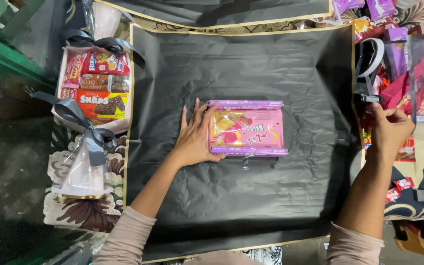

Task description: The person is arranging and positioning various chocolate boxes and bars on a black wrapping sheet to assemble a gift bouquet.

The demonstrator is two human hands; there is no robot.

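Nearest the person, two forearms in pale sleeves reached out over a large sheet of black wrapping paper (271, 196) with a thin gold border, which lay spread and creased across a patterned floor covering (82, 216). The left hand (195, 137) lay flat and open on the paper, fingers spread, its fingertips and palm pressed against the left end of a pink snack pack (246, 127) without closing round it. That pack sat near the middle of the sheet, a little toward the far edge, with narrow purple boxes along its near and far sides. The right hand (388, 130) was past the sheet's right edge, fingers curled and pinched together at the near end of a tape dispenser (369, 68); whether it actually had hold of a strip of tape could not be made out. Off the left edge of the sheet lay a finished gift bundle (94, 88) of snack packets in clear wrap, tied with grey ribbon (82, 122). Farther off, by the right far corner, lay a heap of purple and red snack packets (393, 29), and a second black sheet (222, 10) lay beyond the far edge.
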